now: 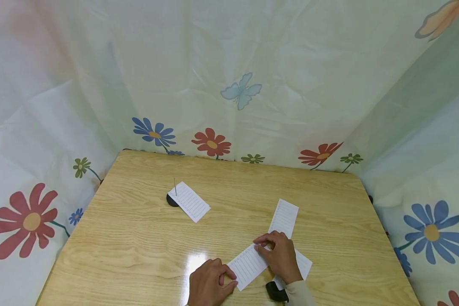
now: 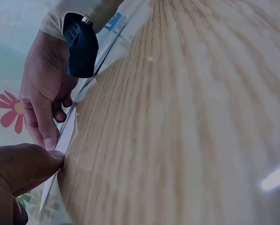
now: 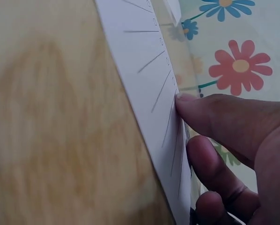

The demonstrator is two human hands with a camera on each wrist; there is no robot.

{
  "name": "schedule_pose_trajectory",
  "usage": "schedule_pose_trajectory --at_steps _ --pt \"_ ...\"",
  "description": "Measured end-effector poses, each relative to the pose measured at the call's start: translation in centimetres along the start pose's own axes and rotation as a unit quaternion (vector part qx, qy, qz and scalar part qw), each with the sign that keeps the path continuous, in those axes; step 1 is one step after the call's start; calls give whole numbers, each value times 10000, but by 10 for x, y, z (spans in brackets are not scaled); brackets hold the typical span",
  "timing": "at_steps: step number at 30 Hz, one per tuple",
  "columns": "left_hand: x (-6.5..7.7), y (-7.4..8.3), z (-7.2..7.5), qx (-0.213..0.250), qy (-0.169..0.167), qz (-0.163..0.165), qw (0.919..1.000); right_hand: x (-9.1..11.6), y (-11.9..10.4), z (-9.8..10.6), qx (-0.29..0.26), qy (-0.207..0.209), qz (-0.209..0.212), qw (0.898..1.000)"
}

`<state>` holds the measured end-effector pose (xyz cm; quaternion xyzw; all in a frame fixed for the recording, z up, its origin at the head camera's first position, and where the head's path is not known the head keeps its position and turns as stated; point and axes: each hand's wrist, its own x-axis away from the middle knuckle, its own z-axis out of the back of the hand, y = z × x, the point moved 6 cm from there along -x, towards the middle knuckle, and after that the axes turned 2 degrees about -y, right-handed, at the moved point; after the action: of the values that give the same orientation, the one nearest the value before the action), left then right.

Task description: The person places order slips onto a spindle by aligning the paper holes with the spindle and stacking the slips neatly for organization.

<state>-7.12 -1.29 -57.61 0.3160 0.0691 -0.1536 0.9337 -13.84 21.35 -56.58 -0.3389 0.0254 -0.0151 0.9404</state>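
A white checklist card [image 1: 247, 267], printed with ruled lines and small boxes, is held between my two hands over the near part of the table. My left hand [image 1: 211, 281] pinches its lower left end between thumb and finger. At the opposite end my right hand [image 1: 281, 257] pinches the card's edge; its thumb [image 3: 208, 110] lies against the printed side [image 3: 140, 93] in the right wrist view. Another lined card [image 1: 284, 217] lies just beyond the right hand. A third card [image 1: 303, 264] is partly covered by that hand and wrist.
At the back left stands a bill spike with a round black base [image 1: 172, 201] and a thin upright rod [image 1: 175, 187]. A lined card [image 1: 191, 203] rests over its base. Flowered curtains [image 1: 229, 51] surround the wooden table [image 1: 130, 238]. A dark device [image 2: 81, 47] sits on the right wrist.
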Motion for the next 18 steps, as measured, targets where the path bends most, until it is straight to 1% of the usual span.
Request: schedule_pose_trajectory --at_steps 6,13,18 --pt "0 0 0 1 50 -5 10000 0 -1 0 120 19 256 9996" --pt "-1 0 0 6 -63 61 10000 0 -2 1 162 1 443 9989" --pt "-2 0 1 59 -68 104 9999 3 -4 7 41 -32 616 9981"
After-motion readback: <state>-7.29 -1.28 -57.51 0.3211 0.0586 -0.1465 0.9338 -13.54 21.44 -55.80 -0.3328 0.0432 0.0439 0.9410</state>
